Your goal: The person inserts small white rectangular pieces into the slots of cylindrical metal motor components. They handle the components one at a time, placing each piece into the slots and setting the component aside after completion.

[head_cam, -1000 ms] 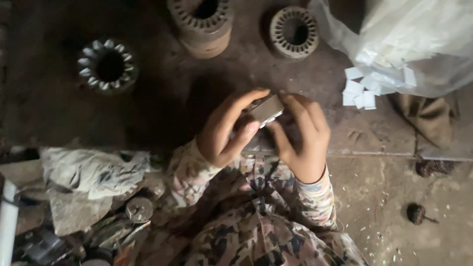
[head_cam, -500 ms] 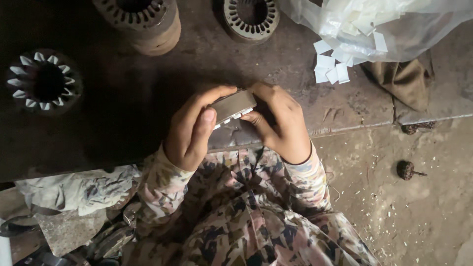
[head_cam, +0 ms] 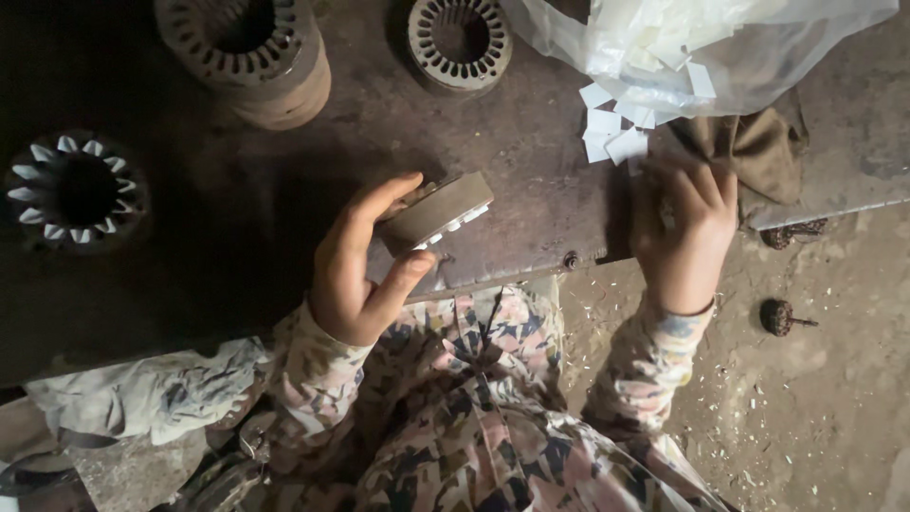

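My left hand [head_cam: 355, 270] grips a round metal stator core [head_cam: 438, 210] tilted on its edge near the front of the dark metal table [head_cam: 237, 256]; white paper strips stick out of its slots. My right hand [head_cam: 687, 232] rests palm down at the table's right front edge. Its fingers touch a small pile of white paper slips [head_cam: 614, 128]. I cannot make out anything held in that hand.
A clear plastic bag of paper slips [head_cam: 701, 52] lies at the back right, with a brown cloth [head_cam: 758, 147] beside it. Three more stator cores stand on the table: one with white inserts [head_cam: 76, 190] at left, a tall one [head_cam: 246, 52] and a small one [head_cam: 460, 40]. Rags [head_cam: 142, 393] lie lower left.
My right hand has let go of the stator core and moved right to the paper slips. My left hand alone now holds the core.
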